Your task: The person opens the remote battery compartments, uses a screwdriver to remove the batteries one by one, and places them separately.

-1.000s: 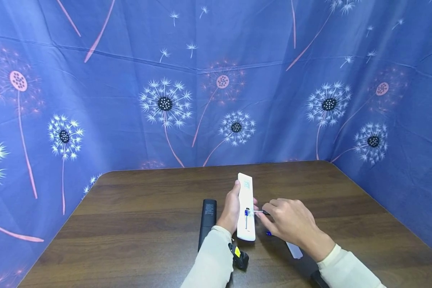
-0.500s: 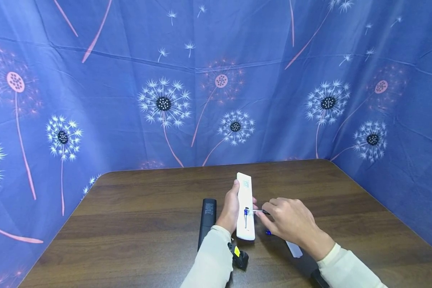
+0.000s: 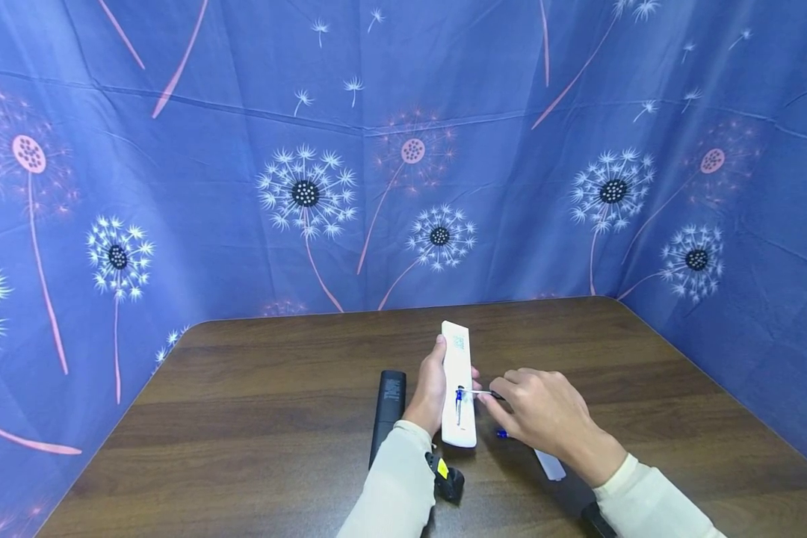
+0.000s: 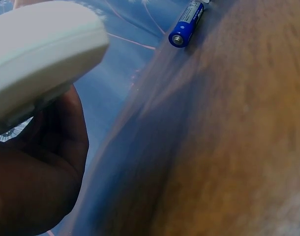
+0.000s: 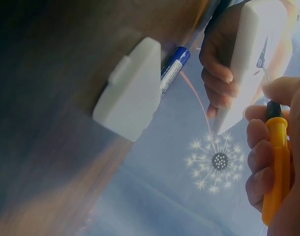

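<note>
In the head view my left hand (image 3: 431, 392) grips a white remote control (image 3: 457, 362), its back turned up and its battery compartment exposed. A blue battery (image 3: 459, 409) lies lengthwise in that compartment. My right hand (image 3: 545, 411) holds a screwdriver (image 5: 278, 162) with a yellow-orange handle and black collar. Its thin shaft (image 3: 476, 392) reaches across to the upper end of the battery. In the left wrist view the remote's keys face down, toward the curled fingers (image 4: 71, 128). The right wrist view shows fingers wrapped around the screwdriver handle.
A black remote (image 3: 388, 411) lies left of my left hand on the wooden table (image 3: 255, 418). Under my right hand are a white battery cover (image 5: 133, 93) and a loose blue battery (image 4: 186, 24). A patterned blue cloth (image 3: 242, 246) hangs behind the table.
</note>
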A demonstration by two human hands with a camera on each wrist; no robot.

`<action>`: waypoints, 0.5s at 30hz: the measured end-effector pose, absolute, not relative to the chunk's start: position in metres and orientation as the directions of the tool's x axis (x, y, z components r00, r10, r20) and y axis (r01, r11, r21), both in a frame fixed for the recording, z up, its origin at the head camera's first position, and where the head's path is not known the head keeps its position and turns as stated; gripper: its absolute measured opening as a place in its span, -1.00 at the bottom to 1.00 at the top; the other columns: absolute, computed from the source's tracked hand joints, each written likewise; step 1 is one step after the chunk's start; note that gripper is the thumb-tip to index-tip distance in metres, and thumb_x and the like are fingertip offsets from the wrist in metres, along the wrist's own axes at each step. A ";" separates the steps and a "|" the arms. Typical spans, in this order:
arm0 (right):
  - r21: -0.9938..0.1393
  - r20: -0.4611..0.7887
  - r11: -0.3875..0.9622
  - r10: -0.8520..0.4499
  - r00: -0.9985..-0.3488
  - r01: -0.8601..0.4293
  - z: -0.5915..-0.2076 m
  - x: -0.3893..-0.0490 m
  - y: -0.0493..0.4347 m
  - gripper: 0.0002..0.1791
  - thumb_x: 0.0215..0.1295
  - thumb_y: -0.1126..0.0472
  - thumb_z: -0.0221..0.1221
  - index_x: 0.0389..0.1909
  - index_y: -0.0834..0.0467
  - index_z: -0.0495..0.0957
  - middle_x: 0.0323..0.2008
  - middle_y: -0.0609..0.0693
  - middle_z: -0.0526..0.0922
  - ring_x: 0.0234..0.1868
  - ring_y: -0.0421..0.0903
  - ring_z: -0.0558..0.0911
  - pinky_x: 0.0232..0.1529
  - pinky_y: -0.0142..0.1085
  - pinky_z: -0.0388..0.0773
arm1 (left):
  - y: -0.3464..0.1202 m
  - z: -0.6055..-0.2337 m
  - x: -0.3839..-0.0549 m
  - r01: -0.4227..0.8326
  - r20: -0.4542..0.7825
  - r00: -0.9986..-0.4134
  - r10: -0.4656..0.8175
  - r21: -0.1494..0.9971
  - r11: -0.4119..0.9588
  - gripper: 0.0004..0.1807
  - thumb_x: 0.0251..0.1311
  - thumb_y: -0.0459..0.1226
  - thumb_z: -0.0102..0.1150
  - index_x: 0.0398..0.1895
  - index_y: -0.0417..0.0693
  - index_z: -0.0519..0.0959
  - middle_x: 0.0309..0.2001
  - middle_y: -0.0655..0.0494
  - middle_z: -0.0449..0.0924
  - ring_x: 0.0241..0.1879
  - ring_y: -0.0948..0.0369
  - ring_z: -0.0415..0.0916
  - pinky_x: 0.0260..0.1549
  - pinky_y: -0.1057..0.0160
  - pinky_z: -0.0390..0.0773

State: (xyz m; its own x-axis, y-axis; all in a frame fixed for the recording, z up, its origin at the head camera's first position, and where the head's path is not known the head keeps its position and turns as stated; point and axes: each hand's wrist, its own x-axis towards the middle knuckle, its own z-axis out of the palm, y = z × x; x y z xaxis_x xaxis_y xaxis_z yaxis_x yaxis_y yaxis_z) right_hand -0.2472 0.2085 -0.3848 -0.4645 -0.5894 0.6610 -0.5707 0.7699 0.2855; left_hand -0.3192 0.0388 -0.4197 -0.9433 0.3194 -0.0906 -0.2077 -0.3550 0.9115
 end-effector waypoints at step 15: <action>0.279 0.656 0.768 -0.591 -0.469 -0.577 -0.384 -0.245 0.209 -0.81 0.19 0.05 0.22 -0.47 0.07 0.66 -0.63 -0.16 0.48 -0.66 -0.24 0.41 -0.75 -0.30 0.34 | 0.038 -0.418 -0.319 -0.215 -0.097 -0.944 0.317 0.907 -0.363 -0.25 0.50 0.24 -0.46 0.40 -0.10 0.31 -0.29 -0.11 0.61 -0.45 0.11 0.61 -0.43 0.20 0.60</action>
State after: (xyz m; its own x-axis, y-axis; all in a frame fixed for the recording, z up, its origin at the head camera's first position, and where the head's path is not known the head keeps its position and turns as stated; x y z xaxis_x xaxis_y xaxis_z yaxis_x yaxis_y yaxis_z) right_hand -0.2451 0.2092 -0.3843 -0.4690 -0.5912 0.6562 -0.5768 0.7677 0.2793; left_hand -0.3188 0.0384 -0.4179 -0.9436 0.3168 -0.0967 -0.2149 -0.3632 0.9066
